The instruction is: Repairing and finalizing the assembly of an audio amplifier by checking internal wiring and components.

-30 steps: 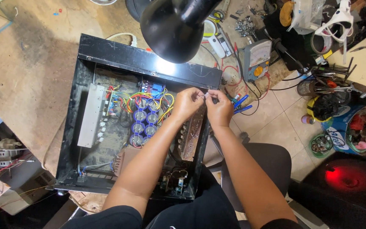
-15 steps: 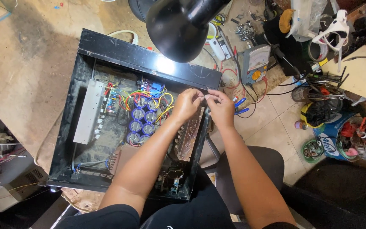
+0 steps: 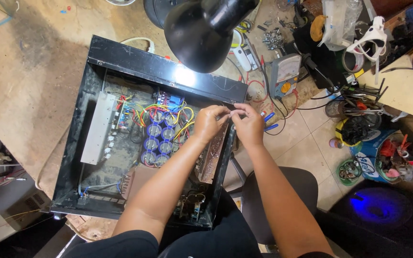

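— Where both hands meet over the open black metal amplifier chassis [image 3: 120,59], what do you log?

— I log left hand [image 3: 210,122] and right hand [image 3: 249,125], fingertips pinched shut on a thin pale wire [image 3: 232,112] lying crosswise between them, above the chassis's right wall; neither hand nearer.

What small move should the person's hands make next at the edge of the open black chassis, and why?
Probably keep working the small piece pinched between both hands. The left hand and right hand meet fingertip to fingertip over the right wall of the chassis, above a brown circuit board. What they pinch is too small to tell.
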